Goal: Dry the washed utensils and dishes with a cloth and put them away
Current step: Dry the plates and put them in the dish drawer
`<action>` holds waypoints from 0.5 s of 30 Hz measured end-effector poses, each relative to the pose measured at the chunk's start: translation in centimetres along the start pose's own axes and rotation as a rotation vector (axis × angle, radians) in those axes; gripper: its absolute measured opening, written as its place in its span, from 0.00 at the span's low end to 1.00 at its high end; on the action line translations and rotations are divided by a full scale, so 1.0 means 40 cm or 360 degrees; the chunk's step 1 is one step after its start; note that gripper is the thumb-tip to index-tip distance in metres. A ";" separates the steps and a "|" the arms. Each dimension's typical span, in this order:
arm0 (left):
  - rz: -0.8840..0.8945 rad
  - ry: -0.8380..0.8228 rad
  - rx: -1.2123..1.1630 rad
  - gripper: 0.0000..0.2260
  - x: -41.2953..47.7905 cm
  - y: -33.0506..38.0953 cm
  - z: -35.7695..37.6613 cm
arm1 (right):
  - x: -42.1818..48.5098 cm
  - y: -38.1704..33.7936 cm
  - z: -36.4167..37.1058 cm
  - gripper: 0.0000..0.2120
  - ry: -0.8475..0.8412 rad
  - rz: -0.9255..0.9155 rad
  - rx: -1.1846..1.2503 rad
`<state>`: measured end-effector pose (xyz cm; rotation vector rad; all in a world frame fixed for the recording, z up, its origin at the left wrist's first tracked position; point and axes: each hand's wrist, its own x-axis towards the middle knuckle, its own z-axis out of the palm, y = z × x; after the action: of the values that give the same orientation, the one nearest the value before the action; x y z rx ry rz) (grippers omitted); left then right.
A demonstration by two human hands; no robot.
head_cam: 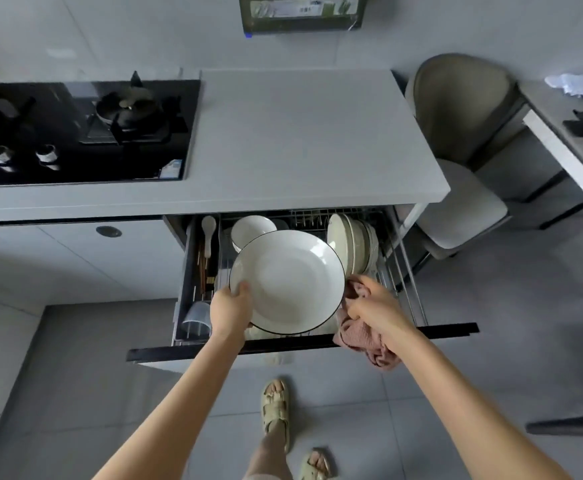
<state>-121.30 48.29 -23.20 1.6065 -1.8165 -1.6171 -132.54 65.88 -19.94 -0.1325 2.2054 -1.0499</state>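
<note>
Two hands share one wide white plate (288, 282) with a thin black rim, held roughly level in the centre of the frame above the open drawer (421, 331). The left hand (229, 311) takes its lower-left edge, thumb curled over the rim onto the inner face and the other fingers hidden beneath. The right hand (375, 306), right of centre, is bunched round a pink cloth (359, 337), fingers curled into the fabric. The cloth meets the plate's right edge, but whether those fingers bear any of its weight cannot be told.

Judging by the glaze, the plate is stiff, brittle, fairly heavy for a one-sided hold, and slick if any water is left on it. A rim pinch, thumb above and fingers below, looks the sound hold, with the cloth lending friction on the other side. The cloth is soft and limp, draping over the drawer's black front.

At the upper right of the drawer, upright plates (352, 242) stand in the wire rack (311, 218), and a small bowl (250, 230) sits just behind the held plate's upper left. Knocking glazed edges together is the likely risk when slotting it in.
</note>
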 end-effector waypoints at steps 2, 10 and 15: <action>-0.0048 -0.0084 0.0048 0.13 0.034 0.012 0.057 | 0.047 -0.011 -0.003 0.28 -0.0143 0.0160 0.0341; -0.0141 -0.0390 0.0046 0.10 0.158 0.035 0.210 | 0.166 -0.011 -0.074 0.17 -0.0236 0.0362 0.1121; -0.0419 -0.0997 0.0316 0.16 0.184 0.048 0.331 | 0.212 0.043 -0.138 0.14 0.0244 0.0370 0.0836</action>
<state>-134.98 49.38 -29.93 1.5852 -2.1787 -2.3274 -142.08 67.55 -23.27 0.4388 1.9371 -1.4973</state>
